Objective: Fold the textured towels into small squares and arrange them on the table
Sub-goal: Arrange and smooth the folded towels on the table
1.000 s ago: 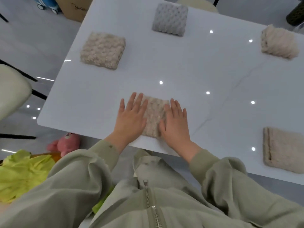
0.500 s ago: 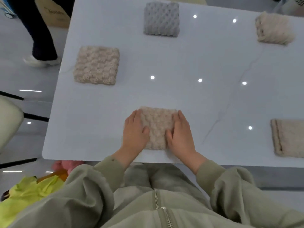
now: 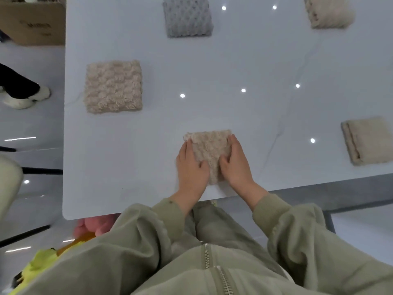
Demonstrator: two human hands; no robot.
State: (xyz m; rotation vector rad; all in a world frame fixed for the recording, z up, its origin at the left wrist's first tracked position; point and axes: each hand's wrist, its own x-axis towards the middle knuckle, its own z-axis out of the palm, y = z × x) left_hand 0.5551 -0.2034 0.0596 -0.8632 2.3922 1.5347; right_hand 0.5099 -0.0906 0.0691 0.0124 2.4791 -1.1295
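1. I see the beige textured towel point(image 3: 209, 155) folded into a small square on the counter point(image 3: 212, 67), close to its near edge and straight in front of me.
2. My left hand point(image 3: 191, 169) lies flat along the towel's left side, fingers point(image 3: 185, 150) straight and close together, with the thumb resting on the pile.
3. My right hand point(image 3: 238, 167) presses the right side the same way, fingers point(image 3: 234, 144) straight. Neither hand curls round the cloth.
4. Four more folded towels lie well apart from it:
   - a beige square point(image 3: 113, 86) to the left
   - a grey square point(image 3: 188, 17) at the far side
   - a cream towel point(image 3: 329, 11) at the far right
   - a flatter beige towel point(image 3: 368, 143) at the right edge
5. A cardboard box point(image 3: 32, 22) stands on the floor past the counter's left corner.
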